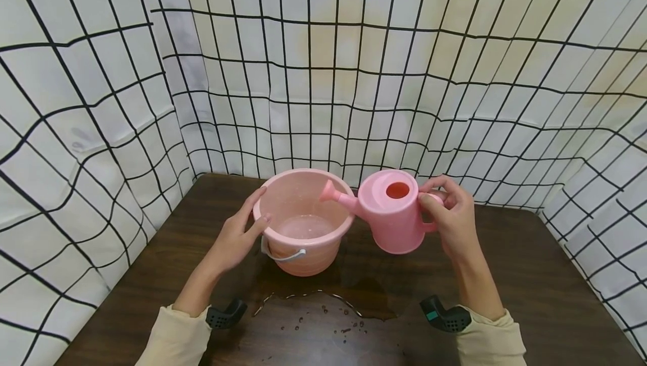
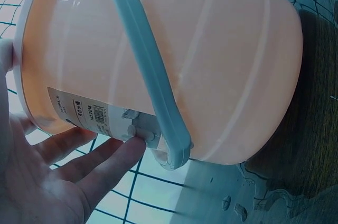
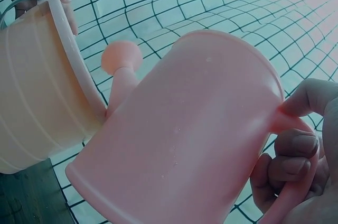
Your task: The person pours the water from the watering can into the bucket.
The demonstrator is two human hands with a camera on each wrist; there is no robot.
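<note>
A pink bucket (image 1: 305,248) stands upright on the table with a little clear liquid (image 1: 306,227) in its bottom. My left hand (image 1: 239,232) holds its left side, the thumb over the rim and the fingers (image 2: 113,174) against the outer wall by a label (image 2: 90,112). To the right, my right hand (image 1: 453,214) grips the handle of a pink watering can (image 1: 397,225), fingers curled round it. The can is held up beside the bucket, its spout rose (image 1: 329,191) over the bucket's opening. Whether liquid is flowing from the rose is hard to tell.
A spill of liquid (image 1: 323,298) with scattered drops lies on the dark wooden table (image 1: 510,276) in front of the bucket. White cloth walls with a black grid (image 1: 323,91) enclose the back and sides. The bucket's pale handle (image 2: 150,71) hangs down its front.
</note>
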